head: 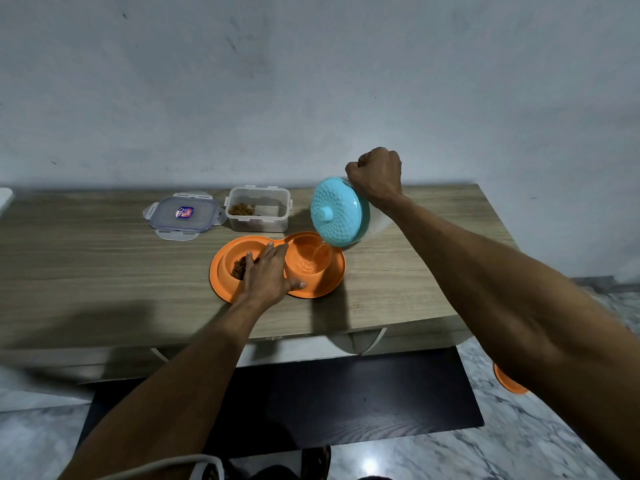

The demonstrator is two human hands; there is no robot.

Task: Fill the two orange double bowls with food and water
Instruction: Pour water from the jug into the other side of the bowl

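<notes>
An orange double bowl (318, 289) lies on the wooden table (86, 271). Brown kibble (239, 266) fills part of its left cup. My left hand (268, 275) rests flat on the bowl's middle, fingers straight. My right hand (375, 174) grips the handle of a jug with a turquoise lid (337, 213), tipped over the right cup. A thin stream of water (317, 252) runs into that cup, which holds some water. A second orange bowl (507, 382) shows on the floor at the right, mostly hidden behind my right arm.
A clear food container (258, 209) with a little kibble stands open behind the bowl. Its lid (183, 214) lies flat to the left. A wall rises right behind the table. Below the table's front edge are a dark mat (346, 403) and marble floor.
</notes>
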